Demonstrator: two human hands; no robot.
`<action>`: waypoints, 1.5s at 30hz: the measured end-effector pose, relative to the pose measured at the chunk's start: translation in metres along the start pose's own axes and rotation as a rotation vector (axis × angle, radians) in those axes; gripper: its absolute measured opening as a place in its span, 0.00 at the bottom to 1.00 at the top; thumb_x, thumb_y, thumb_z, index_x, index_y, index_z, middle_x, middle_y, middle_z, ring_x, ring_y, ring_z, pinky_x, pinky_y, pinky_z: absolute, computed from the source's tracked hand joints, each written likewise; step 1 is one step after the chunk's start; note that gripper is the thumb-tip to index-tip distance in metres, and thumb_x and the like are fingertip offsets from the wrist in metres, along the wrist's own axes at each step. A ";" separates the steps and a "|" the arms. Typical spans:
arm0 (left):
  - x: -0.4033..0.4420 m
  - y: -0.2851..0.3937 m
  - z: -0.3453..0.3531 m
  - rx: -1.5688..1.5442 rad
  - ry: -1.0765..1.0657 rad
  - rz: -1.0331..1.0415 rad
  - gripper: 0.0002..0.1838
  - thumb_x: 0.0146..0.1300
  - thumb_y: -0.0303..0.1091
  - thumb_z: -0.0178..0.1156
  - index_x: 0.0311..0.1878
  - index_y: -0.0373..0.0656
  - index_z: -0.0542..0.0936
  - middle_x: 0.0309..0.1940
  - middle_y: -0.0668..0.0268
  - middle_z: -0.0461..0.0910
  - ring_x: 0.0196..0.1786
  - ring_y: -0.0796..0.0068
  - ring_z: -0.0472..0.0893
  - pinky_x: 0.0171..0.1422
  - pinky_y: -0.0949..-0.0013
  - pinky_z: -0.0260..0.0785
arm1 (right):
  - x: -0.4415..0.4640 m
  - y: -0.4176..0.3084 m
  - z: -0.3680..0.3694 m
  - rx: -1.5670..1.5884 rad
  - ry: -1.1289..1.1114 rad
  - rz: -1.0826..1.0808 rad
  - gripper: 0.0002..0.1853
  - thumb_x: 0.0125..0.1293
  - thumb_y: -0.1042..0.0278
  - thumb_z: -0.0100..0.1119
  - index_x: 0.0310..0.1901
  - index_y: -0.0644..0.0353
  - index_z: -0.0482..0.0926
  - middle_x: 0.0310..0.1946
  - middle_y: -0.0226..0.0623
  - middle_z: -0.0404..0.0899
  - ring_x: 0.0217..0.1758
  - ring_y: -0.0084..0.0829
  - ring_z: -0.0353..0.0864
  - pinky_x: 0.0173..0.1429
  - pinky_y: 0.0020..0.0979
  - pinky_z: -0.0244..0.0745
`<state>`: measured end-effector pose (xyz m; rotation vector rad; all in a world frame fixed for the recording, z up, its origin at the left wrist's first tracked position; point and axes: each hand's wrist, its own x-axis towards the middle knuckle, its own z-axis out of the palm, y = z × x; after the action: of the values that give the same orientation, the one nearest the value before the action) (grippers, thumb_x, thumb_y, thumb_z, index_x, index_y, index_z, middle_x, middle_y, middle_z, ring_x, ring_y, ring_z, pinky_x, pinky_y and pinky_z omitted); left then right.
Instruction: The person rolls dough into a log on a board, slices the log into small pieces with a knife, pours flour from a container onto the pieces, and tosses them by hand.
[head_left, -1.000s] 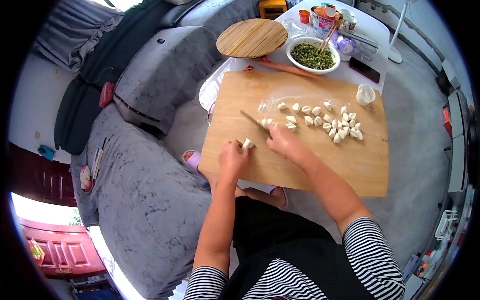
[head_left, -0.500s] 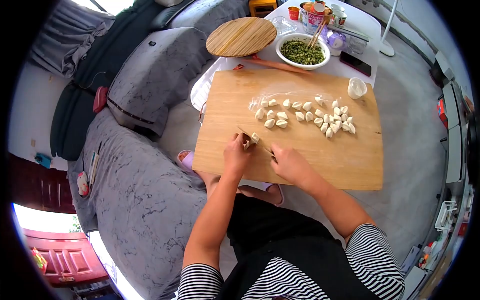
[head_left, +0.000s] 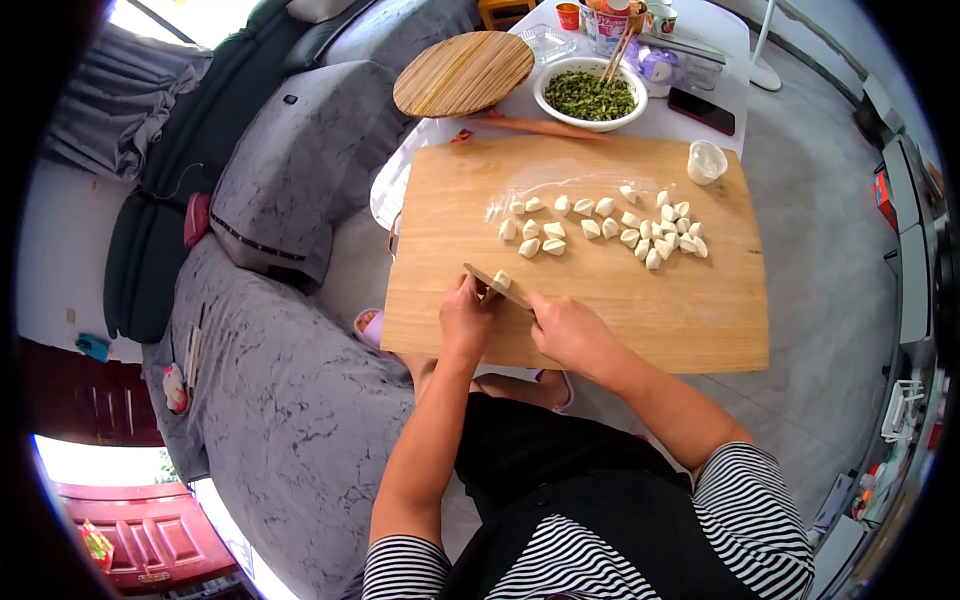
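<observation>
My right hand [head_left: 572,332] is closed round the handle of a knife [head_left: 515,295], whose blade slants up and left across the board. Just beyond the blade lies a white dough piece [head_left: 502,279]. On the near side of the blade my left hand [head_left: 467,315] is closed, its fingertips at the blade; the dough they grip is mostly hidden behind fingers and knife. Several cut dough pieces [head_left: 554,246] lie on the wooden board [head_left: 640,310], spread in loose rows and bunched more closely at the right.
A white bowl [head_left: 548,107] of chopped green filling with chopsticks stands behind the board. Beside it are a round woven lid [head_left: 463,73], a rolling pin [head_left: 540,125] and a phone [head_left: 701,111]. A small plastic cup [head_left: 707,162] sits at the board's far right corner.
The camera view has shifted slightly. The knife blade now lies more visibly between my left fingers and the dough piece, and the white dough seen in my left fingers is now hidden.
</observation>
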<state>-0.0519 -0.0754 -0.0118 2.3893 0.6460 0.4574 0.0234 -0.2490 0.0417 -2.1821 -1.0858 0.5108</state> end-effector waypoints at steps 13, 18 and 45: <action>-0.001 -0.008 -0.003 0.131 -0.016 -0.041 0.16 0.54 0.34 0.70 0.44 0.40 0.79 0.39 0.56 0.81 0.44 0.51 0.81 0.47 0.52 0.74 | 0.051 -0.005 0.013 0.002 -0.106 0.055 0.11 0.60 0.73 0.55 0.42 0.69 0.74 0.34 0.63 0.80 0.42 0.59 0.81 0.48 0.53 0.75; -0.001 -0.011 -0.014 0.228 0.014 -0.182 0.14 0.59 0.41 0.67 0.43 0.42 0.80 0.37 0.56 0.81 0.41 0.51 0.82 0.44 0.51 0.74 | 0.058 0.010 0.020 0.035 -0.001 -0.086 0.10 0.61 0.73 0.54 0.42 0.68 0.73 0.32 0.60 0.81 0.40 0.58 0.82 0.45 0.52 0.77; -0.004 -0.025 -0.013 0.010 0.030 -0.165 0.14 0.52 0.29 0.69 0.42 0.39 0.83 0.35 0.52 0.81 0.39 0.51 0.82 0.47 0.55 0.75 | 0.065 -0.003 0.022 0.008 -0.103 -0.102 0.13 0.61 0.73 0.53 0.46 0.70 0.73 0.35 0.62 0.81 0.42 0.59 0.82 0.47 0.53 0.77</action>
<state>-0.0691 -0.0544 -0.0184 2.3194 0.8527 0.4208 0.0466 -0.1865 0.0243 -2.1004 -1.2406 0.5861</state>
